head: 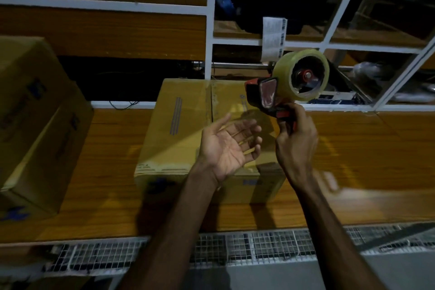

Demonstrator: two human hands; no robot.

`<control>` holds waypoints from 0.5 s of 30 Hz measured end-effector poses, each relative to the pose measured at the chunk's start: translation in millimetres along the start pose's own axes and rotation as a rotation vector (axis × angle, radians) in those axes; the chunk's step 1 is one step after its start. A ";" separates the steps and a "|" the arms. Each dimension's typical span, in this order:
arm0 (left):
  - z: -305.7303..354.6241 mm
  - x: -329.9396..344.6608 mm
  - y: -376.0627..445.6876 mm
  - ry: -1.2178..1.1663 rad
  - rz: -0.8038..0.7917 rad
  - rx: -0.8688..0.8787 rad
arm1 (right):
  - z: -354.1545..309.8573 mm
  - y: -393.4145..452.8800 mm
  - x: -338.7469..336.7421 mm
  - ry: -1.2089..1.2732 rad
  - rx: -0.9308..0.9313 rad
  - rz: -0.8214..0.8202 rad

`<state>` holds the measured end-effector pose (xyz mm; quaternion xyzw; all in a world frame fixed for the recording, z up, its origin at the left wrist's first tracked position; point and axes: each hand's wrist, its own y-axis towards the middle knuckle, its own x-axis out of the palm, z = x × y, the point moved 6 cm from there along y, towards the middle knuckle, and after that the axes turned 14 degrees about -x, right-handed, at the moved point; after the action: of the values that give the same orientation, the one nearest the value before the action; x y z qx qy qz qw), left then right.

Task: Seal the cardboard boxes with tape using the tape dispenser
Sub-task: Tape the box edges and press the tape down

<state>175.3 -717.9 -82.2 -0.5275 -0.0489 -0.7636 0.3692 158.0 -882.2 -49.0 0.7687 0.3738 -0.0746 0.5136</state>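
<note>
Right hand [297, 139] clenched round the dispenser [277, 96] handle — tool held in the air, tape roll [303, 75] uppermost, above the box's [179, 125] right end. Left hand [229, 146] released, palm up, holding nothing, over the box top. Box lies flaps closed on the bench [113, 172]; second box [35, 125] at left.

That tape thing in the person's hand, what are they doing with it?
A person is getting ready to tape a box shut. The right hand holds the tape dispenser up by its handle, above the box on the wooden table. The left hand is open, palm up, over the box and holds nothing. The dispenser is not touching the box. Another box sits on the left.
</note>
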 end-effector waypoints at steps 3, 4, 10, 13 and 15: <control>11.3 -6.9 -17.3 0.069 0.126 0.016 | -16.9 -2.4 9.7 0.027 -0.022 0.000; 15.1 -11.1 -23.6 0.086 0.156 0.021 | -23.6 -3.4 12.8 0.040 -0.035 -0.002; 47.8 -54.6 -76.4 0.213 0.218 0.032 | -78.6 -17.8 35.6 0.090 -0.124 -0.011; 70.2 -86.1 -107.5 0.305 0.287 0.093 | -107.9 -34.2 57.1 0.078 -0.193 -0.064; 82.8 -111.6 -127.5 0.358 0.346 0.132 | -126.6 -45.1 72.4 0.034 -0.234 -0.105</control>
<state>179.6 -530.2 -99.7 -0.3590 0.0583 -0.7655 0.5308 145.9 -730.4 -59.8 0.6841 0.4283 -0.0442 0.5888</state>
